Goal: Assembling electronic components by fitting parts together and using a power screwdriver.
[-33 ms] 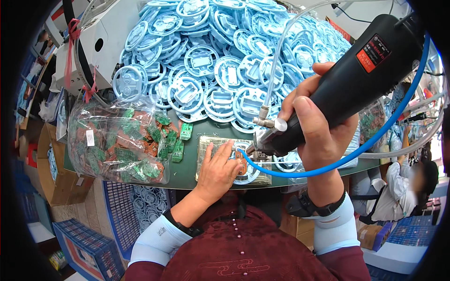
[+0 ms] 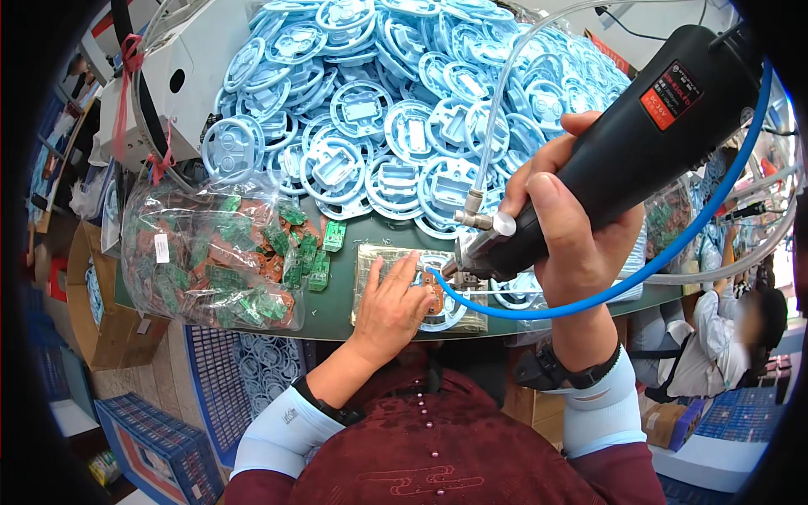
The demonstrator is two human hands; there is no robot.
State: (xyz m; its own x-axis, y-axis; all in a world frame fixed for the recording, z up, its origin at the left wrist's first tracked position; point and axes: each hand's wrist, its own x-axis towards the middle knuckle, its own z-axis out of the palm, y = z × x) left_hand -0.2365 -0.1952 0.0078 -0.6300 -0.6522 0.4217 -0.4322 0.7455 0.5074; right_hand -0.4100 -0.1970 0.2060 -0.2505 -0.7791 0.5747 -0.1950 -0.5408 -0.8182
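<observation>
My right hand point(image 2: 581, 227) is wrapped round a thick black electric screwdriver point(image 2: 644, 143), tilted so its metal tip end points down and left. A blue hose point(image 2: 572, 311) loops from the tool's rear to near its tip. My left hand point(image 2: 391, 299) lies flat with fingers stretched out. Its fingertips touch the edge of a light-blue round plastic part point(image 2: 453, 316) with a small brown circuit board point(image 2: 435, 295) on it. This part sits on a flat yellowish fixture plate point(image 2: 368, 268) on the green table point(image 2: 337, 316). The tool's tip hides some of the board.
A large heap of light-blue round plastic parts point(image 2: 404, 126) fills the table's far side. At left, a clear bag point(image 2: 210, 261) holds green and brown circuit boards, with several loose green boards point(image 2: 320, 269) beside it. A blue crate point(image 2: 210, 370) stands below. Another person point(image 2: 715, 337) sits at right.
</observation>
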